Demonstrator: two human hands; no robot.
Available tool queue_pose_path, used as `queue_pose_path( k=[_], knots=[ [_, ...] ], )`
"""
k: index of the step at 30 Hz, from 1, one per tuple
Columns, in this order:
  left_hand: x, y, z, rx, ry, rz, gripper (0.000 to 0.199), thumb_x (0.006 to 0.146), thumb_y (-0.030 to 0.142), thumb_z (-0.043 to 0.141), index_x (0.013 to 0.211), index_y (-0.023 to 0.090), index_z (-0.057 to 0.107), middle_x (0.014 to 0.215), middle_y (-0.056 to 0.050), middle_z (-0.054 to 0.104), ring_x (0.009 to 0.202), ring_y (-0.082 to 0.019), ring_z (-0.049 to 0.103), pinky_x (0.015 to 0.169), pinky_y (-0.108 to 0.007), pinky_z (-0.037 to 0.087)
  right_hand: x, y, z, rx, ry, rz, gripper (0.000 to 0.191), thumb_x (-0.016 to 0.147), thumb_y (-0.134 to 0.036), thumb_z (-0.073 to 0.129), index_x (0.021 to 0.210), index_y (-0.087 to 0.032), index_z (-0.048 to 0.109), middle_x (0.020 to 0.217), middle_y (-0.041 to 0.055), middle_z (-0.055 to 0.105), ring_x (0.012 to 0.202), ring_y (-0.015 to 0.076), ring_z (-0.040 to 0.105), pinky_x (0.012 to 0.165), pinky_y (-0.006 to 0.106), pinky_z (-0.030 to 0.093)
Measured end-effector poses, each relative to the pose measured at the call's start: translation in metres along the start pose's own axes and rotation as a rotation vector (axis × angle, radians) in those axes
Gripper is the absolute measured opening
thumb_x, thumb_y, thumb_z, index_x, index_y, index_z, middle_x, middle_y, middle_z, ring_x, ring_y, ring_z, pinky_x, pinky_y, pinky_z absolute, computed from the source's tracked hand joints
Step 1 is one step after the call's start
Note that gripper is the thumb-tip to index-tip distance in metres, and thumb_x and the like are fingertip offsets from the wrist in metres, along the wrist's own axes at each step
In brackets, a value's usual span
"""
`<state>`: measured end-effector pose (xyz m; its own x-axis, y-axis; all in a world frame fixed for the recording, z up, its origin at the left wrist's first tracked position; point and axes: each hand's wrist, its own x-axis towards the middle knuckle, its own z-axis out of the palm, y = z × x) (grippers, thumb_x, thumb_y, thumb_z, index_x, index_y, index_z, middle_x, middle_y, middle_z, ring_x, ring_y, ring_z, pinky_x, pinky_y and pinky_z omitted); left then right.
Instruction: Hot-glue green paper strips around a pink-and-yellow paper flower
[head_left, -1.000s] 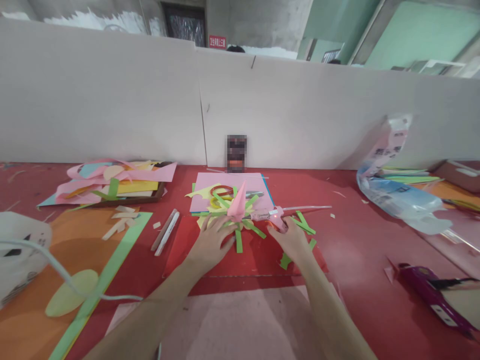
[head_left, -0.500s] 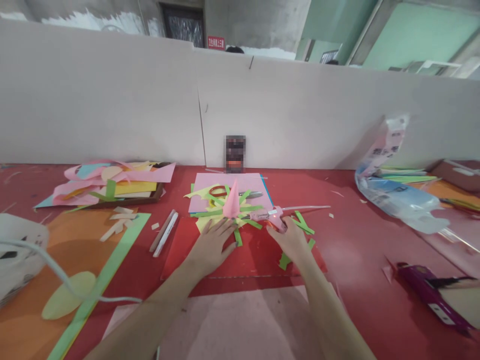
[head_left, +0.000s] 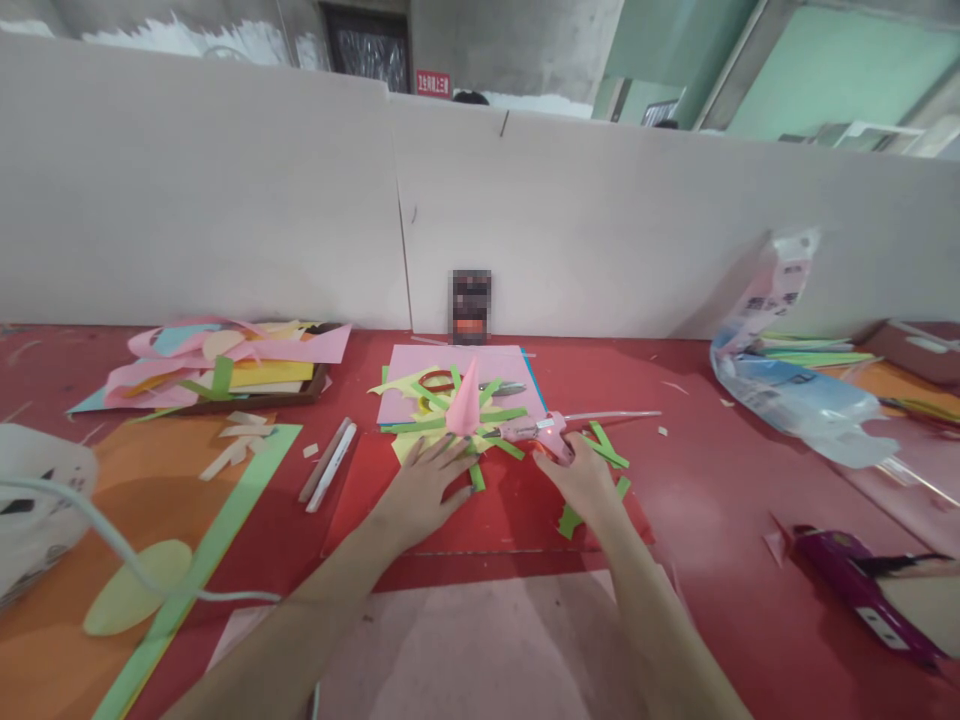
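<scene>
A pink paper cone [head_left: 465, 400] stands upright among green paper strips [head_left: 504, 415] in the middle of the table. My left hand [head_left: 427, 492] lies palm down with fingers stretched out, fingertips at the cone's lower edge and over the strips. In my right hand [head_left: 583, 482] is a pink hot glue gun [head_left: 551, 436], its nozzle pointing left at the cone's base. A clear glue stick [head_left: 611, 414] sticks out of its back. Behind the cone lie scissors [head_left: 504, 388] with red handles, partly covered by paper. Red sheets [head_left: 510, 520] lie under both hands.
At left are a tray of paper scraps [head_left: 255, 380], two markers [head_left: 330, 468], an orange sheet [head_left: 150, 485] and a white cable [head_left: 97, 525]. A plastic bag [head_left: 802, 400] and a purple tool [head_left: 855, 590] lie at right. A white partition [head_left: 225, 200] stands behind.
</scene>
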<state>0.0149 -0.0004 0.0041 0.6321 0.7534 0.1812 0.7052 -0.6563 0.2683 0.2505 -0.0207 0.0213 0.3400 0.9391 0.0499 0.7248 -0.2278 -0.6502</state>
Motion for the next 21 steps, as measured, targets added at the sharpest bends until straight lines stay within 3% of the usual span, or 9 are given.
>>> queue_pose_path(
  k=[8, 16, 21],
  knots=[
    [0.002, 0.001, -0.004, -0.042, 0.005, 0.042, 0.036, 0.087, 0.038, 0.041, 0.123, 0.033, 0.045, 0.130, 0.003, 0.047, 0.126, -0.018, 0.034, 0.108, -0.044, 0.010, 0.002, 0.004, 0.002, -0.045, -0.002, -0.002, 0.038, 0.068, -0.052, 0.049, 0.090, -0.020, 0.052, 0.081, 0.0038, 0.058, 0.067, 0.0178, 0.053, 0.056, 0.025, 0.034],
    [0.003, 0.008, -0.007, -0.152, 0.009, 0.084, 0.029, 0.088, 0.029, 0.040, 0.113, 0.029, 0.054, 0.116, 0.003, 0.059, 0.113, -0.014, 0.049, 0.097, -0.029, 0.036, -0.004, -0.009, 0.011, -0.179, 0.059, -0.011, 0.039, 0.074, -0.046, 0.047, 0.104, -0.021, 0.048, 0.092, 0.0062, 0.060, 0.080, 0.0205, 0.057, 0.058, 0.026, 0.034],
    [0.001, 0.008, -0.004, -0.151, 0.007, 0.114, 0.029, 0.090, 0.027, 0.036, 0.111, 0.029, 0.055, 0.115, 0.005, 0.060, 0.110, -0.012, 0.051, 0.094, -0.025, 0.040, -0.006, -0.015, 0.016, -0.261, 0.049, -0.024, 0.039, 0.075, -0.042, 0.048, 0.109, -0.022, 0.046, 0.098, 0.0071, 0.061, 0.085, 0.0218, 0.058, 0.059, 0.027, 0.034]
  ],
)
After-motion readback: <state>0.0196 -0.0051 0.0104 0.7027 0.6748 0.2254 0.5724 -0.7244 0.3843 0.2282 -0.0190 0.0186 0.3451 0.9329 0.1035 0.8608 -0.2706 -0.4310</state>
